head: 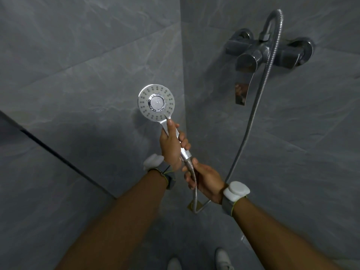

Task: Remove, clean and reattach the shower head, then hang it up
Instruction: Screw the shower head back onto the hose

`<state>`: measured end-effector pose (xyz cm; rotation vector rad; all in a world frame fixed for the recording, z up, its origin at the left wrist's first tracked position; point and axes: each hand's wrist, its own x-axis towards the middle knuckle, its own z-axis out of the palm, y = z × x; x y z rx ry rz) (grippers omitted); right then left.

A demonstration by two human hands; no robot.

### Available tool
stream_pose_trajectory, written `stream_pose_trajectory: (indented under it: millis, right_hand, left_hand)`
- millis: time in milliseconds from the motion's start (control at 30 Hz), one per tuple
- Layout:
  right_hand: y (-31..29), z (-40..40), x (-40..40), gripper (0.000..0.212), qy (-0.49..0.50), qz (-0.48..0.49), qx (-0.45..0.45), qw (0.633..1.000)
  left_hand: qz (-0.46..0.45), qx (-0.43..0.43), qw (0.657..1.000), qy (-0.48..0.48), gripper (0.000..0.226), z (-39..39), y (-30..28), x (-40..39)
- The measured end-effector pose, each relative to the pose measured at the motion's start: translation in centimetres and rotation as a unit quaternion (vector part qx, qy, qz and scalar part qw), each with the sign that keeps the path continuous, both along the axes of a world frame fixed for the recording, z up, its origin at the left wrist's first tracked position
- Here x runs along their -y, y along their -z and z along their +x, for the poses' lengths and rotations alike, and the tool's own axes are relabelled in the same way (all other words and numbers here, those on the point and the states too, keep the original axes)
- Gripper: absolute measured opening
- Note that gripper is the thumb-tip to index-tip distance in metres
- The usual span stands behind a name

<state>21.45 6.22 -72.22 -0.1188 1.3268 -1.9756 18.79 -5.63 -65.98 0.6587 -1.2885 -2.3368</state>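
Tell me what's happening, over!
Left hand grips shower head handle. Right hand pinches hose at the joint. Head and hose look joined. Nothing blocking.

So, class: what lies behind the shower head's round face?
Behind the shower head only grey wall tiles show, meeting at a corner. The head's own back and the tile patch directly behind it are covered.

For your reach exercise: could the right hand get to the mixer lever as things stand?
Probably not at once: the right hand grips the hose. The lever hangs unobstructed up the wall, so letting go would likely free it.
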Motion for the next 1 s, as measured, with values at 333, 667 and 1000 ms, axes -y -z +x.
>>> stream_pose_trajectory:
  millis: [333,667,1000]
  right_hand:
    - [0.16,0.09,-0.12,0.02,0.008,-0.03,-0.007,0.999]
    - [0.21,0.38,-0.31,0.031,0.004,-0.013,-0.019,1.0]
    - [-0.07,0.85,-0.56,0.015,0.025,-0.022,-0.034,0.999]
  left_hand:
    - [-0.01,0.007,1.0,0.013,0.039,-0.03,-0.18,-0.17]
    - [-0.029,0.006,0.999,0.029,0.04,0.19,0.05,-0.62]
    - [-0.042,0.009,0.998,0.036,0.04,0.41,0.06,-0.7]
